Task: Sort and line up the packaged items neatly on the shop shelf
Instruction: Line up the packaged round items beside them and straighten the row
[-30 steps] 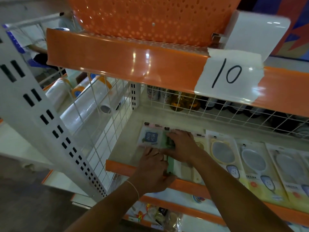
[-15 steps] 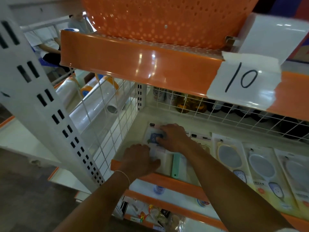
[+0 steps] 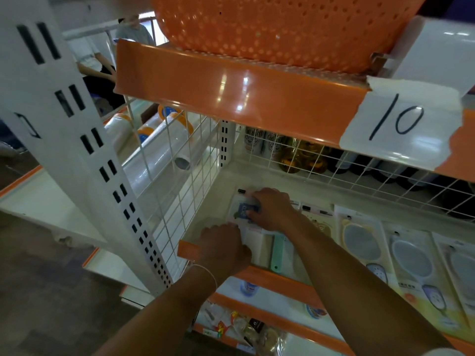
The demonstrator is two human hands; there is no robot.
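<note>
Shifted left toward 9 o'clock: green-handled packet (image 3: 276, 250). My right hand (image 3: 272, 211) pinches its blue card; left hand (image 3: 222, 249), fingers curled, grips its edge.

Orange perforated basket (image 3: 282, 29); orange shelf edge (image 3: 239, 98); white wire grid (image 3: 180, 181); mint-green handle (image 3: 277, 253).

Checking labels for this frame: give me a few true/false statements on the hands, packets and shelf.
1. Both hands rest on the leftmost packet. True: left hand at its near end, right hand at its far end.
2. The paper tag on the upper shelf reads 20. False: it reads 10.
3. An orange basket sits on the upper shelf. True.
4. The packet has a red handle inside. False: the handle is green.
5. The packets to the right stand upright. False: the mirror packets lie flat.
</note>
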